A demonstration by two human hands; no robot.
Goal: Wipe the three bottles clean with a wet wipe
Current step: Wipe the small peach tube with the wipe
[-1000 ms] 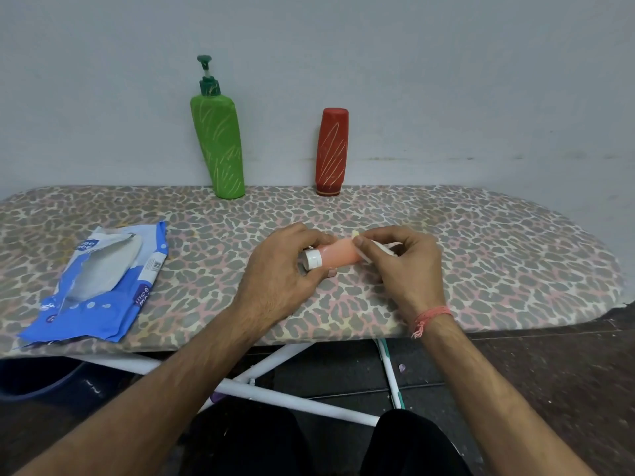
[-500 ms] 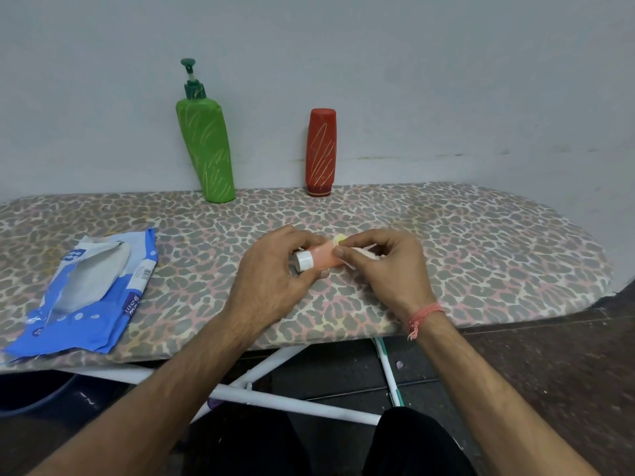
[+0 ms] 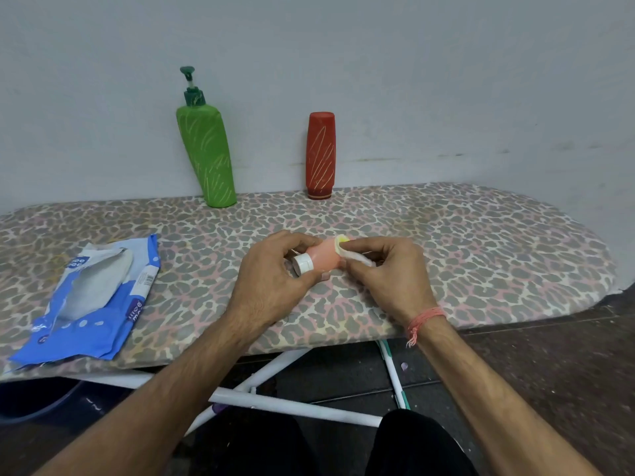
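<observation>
I am seated at an ironing board with a padded cover printed in grey, pink and cream leopard spots (image 3: 464, 255), its white metal legs (image 3: 275, 403) crossing below between my knees. My left hand (image 3: 271, 283) grips a small, smooth peach-pink plastic bottle with a ribbed white screw cap (image 3: 321, 258); my fingers curl over the top of it and my thumb comes up from underneath beside the cap. The bottle lies nearly horizontal just above the board's centre, its long axis running left to right, cap pointing left and slightly toward me, base pointing right and away. My right hand (image 3: 388, 280) pinches a crumpled white wet wipe (image 3: 354, 257) between thumb and fingertips and presses it against the bottle's far end, where a yellowish patch shows. A frayed orange thread bracelet (image 3: 424, 319) circles my right wrist. At the back edge, against the pale wall, a tall green pump bottle scratched with thin yellow lines (image 3: 206, 152) leans left, and well to its right a rounded red bottle with similar scratches (image 3: 321, 154) stands cap down. On the left of the board lies a glossy blue and white wet-wipe pouch, torn open and crinkled (image 3: 89, 304). Compared with half a second ago, the wipe sits a little farther toward the base, so more of the pink body is bare.
</observation>
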